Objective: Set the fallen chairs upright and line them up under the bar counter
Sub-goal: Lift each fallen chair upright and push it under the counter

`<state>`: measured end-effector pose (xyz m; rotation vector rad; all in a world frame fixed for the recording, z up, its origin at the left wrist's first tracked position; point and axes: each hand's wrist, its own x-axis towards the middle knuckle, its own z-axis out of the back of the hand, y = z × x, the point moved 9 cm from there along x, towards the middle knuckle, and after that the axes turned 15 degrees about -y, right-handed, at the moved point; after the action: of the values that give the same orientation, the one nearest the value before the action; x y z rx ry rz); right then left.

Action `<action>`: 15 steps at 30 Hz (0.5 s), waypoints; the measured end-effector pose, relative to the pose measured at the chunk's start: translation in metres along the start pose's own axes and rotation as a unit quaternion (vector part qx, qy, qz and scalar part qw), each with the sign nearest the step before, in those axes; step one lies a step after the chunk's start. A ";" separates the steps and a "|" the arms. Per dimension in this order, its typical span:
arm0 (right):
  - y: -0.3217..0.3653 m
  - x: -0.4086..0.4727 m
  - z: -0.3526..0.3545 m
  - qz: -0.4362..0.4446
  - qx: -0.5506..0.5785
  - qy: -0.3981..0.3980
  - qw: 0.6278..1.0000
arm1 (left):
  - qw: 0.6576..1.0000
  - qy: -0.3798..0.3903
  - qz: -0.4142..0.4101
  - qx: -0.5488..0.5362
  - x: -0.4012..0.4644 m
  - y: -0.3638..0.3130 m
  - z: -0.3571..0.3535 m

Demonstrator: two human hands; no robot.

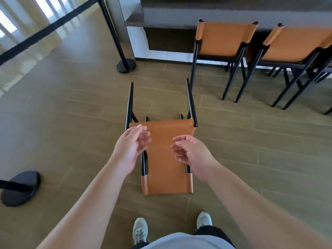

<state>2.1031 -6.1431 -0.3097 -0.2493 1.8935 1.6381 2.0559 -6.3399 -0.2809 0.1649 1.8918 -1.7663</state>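
Directly ahead of the person, a fallen chair with tan leather and a black frame lies on its back on the wooden floor, its backrest nearest the person's shoes and its black legs pointing away toward the bar counter. Both hands hang above it without touching it: the left hand and the right hand have fingers loosely curled and hold nothing. Farther off to the right, two upright chairs of the same kind stand side by side at the counter, the nearer upright chair just beyond the fallen one's right leg, the second upright chair to its right. On the left, a black stanchion post stands on its round base, a belt running from it, and another stanchion base sits near left.
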 end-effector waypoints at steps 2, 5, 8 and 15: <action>-0.011 -0.002 -0.009 -0.012 0.016 -0.032 0.999 | 1.000 0.025 0.006 0.014 0.010 0.003 0.007; -0.024 -0.007 -0.032 -0.017 0.026 -0.064 0.997 | 0.998 0.050 0.016 0.025 0.028 0.009 0.030; -0.022 -0.010 -0.049 0.005 0.028 -0.087 0.996 | 0.997 0.062 0.038 0.037 0.047 0.018 0.056; -0.024 -0.018 -0.061 0.024 0.020 -0.112 0.993 | 0.995 0.075 0.055 0.046 0.067 0.025 0.072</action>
<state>2.1098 -6.2104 -0.3169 -0.0018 1.7717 1.5856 2.0314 -6.4229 -0.3335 0.4386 1.8669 -1.8106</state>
